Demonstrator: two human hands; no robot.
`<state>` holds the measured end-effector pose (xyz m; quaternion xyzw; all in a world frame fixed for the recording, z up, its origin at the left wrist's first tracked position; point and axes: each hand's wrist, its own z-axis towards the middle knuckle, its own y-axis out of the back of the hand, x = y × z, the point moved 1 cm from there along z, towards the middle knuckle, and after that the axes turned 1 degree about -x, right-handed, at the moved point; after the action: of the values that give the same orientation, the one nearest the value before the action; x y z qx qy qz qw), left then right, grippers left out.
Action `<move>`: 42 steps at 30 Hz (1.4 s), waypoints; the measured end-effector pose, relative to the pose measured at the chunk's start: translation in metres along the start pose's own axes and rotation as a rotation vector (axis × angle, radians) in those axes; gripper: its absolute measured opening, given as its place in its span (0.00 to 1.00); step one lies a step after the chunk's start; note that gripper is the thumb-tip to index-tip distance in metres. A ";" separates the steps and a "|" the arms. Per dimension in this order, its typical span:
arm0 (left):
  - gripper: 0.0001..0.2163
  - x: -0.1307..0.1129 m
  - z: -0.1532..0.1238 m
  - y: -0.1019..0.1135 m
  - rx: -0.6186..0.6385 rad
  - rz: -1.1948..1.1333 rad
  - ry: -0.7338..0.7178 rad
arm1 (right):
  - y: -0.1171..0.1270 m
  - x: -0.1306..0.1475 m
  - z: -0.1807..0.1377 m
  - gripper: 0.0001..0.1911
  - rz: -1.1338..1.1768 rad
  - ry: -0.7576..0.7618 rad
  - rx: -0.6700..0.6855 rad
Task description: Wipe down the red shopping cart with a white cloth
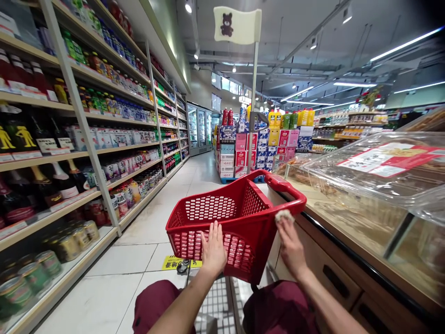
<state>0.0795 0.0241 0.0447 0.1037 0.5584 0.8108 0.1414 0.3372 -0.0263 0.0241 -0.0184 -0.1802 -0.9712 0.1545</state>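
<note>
A red plastic shopping basket (222, 208) sits tilted on a cart in front of me, with nothing visible inside. My left hand (212, 250) lies flat with fingers spread on the basket's near wall. My right hand (290, 243) is closed on a small whitish cloth (284, 215), pressing it against the basket's right rim just below the red handle (290, 188). A pole (255, 106) with a white bear flag (237, 24) rises behind the basket. My knees in dark red trousers show at the bottom.
Shelves of bottles, cans and jars (62, 153) line the left side. A counter with clear plastic food covers (375, 171) runs along the right. Stacked boxes and drink bottles (257, 144) stand ahead, fridges (199, 127) beyond. White floor tiles (163, 208) form the aisle.
</note>
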 end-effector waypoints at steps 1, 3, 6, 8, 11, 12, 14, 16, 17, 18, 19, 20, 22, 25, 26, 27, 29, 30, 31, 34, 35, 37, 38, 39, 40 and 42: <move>0.33 0.000 -0.002 -0.001 -0.006 0.000 -0.011 | -0.004 0.006 -0.013 0.36 0.031 0.050 0.064; 0.32 0.002 -0.005 -0.002 -0.021 -0.004 -0.036 | -0.010 0.017 -0.034 0.34 0.100 0.135 0.197; 0.32 0.000 -0.009 -0.003 -0.024 -0.022 -0.072 | -0.010 0.020 -0.027 0.32 0.115 0.103 0.160; 0.32 -0.005 -0.011 -0.003 -0.009 -0.036 -0.090 | -0.008 0.015 -0.007 0.31 0.081 0.050 0.042; 0.32 -0.013 -0.015 -0.003 0.021 -0.060 -0.136 | -0.011 0.013 0.005 0.30 0.067 0.086 0.018; 0.32 -0.015 -0.016 -0.003 0.024 -0.063 -0.151 | -0.013 0.016 0.001 0.29 0.080 0.134 0.055; 0.32 -0.015 -0.018 -0.004 0.010 -0.053 -0.166 | -0.017 0.023 -0.011 0.29 0.117 0.237 0.156; 0.32 -0.013 -0.018 -0.004 -0.018 -0.037 -0.158 | -0.019 0.028 -0.013 0.29 0.141 0.273 0.192; 0.32 -0.012 -0.017 -0.004 -0.028 -0.037 -0.151 | -0.019 0.030 -0.009 0.29 0.139 0.255 0.173; 0.32 -0.010 -0.016 -0.004 -0.033 -0.041 -0.144 | -0.020 0.030 -0.001 0.29 0.127 0.223 0.138; 0.32 -0.010 -0.016 -0.004 -0.035 -0.049 -0.138 | -0.021 0.031 0.007 0.29 0.110 0.191 0.099; 0.32 -0.009 -0.015 -0.004 -0.035 -0.056 -0.133 | -0.023 0.031 0.015 0.30 0.095 0.174 0.067; 0.32 -0.008 -0.015 -0.004 -0.035 -0.063 -0.133 | -0.029 0.036 0.021 0.30 0.091 0.193 0.060; 0.32 -0.003 -0.017 -0.005 -0.024 -0.056 -0.143 | -0.037 0.050 0.011 0.28 0.180 0.292 0.120; 0.31 0.000 -0.017 -0.006 -0.017 -0.053 -0.140 | -0.039 0.055 0.009 0.27 0.210 0.311 0.138; 0.31 0.002 -0.018 -0.006 -0.010 -0.049 -0.132 | -0.040 0.059 0.008 0.27 0.230 0.316 0.152; 0.30 0.007 -0.019 -0.005 -0.001 -0.042 -0.108 | -0.043 0.065 0.014 0.26 0.234 0.281 0.166; 0.30 0.010 -0.019 -0.005 0.000 -0.039 -0.098 | -0.045 0.066 0.017 0.27 0.220 0.255 0.161; 0.30 0.011 -0.020 -0.004 -0.001 -0.038 -0.091 | -0.047 0.066 0.019 0.27 0.206 0.233 0.159; 0.30 0.018 -0.022 -0.003 0.012 -0.044 -0.096 | -0.059 0.069 0.007 0.26 0.204 0.263 0.170; 0.30 0.020 -0.023 -0.002 0.021 -0.048 -0.095 | -0.063 0.072 -0.001 0.26 0.225 0.310 0.185; 0.30 0.027 -0.025 -0.003 0.042 -0.059 -0.078 | -0.068 0.079 -0.013 0.25 0.265 0.385 0.223; 0.30 0.030 -0.026 -0.003 0.049 -0.063 -0.065 | -0.071 0.084 -0.014 0.25 0.277 0.394 0.233; 0.29 0.032 -0.027 -0.004 0.050 -0.065 -0.051 | -0.073 0.088 -0.012 0.25 0.281 0.381 0.238; 0.29 0.034 -0.027 -0.004 0.049 -0.066 -0.039 | -0.075 0.092 -0.007 0.25 0.278 0.351 0.235; 0.30 0.037 -0.029 -0.006 0.044 -0.065 -0.032 | -0.081 0.098 0.004 0.25 0.255 0.280 0.216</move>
<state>0.0360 0.0133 0.0294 0.1016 0.5770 0.7914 0.1743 0.2190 0.0186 0.0086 0.1107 -0.2562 -0.9121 0.3005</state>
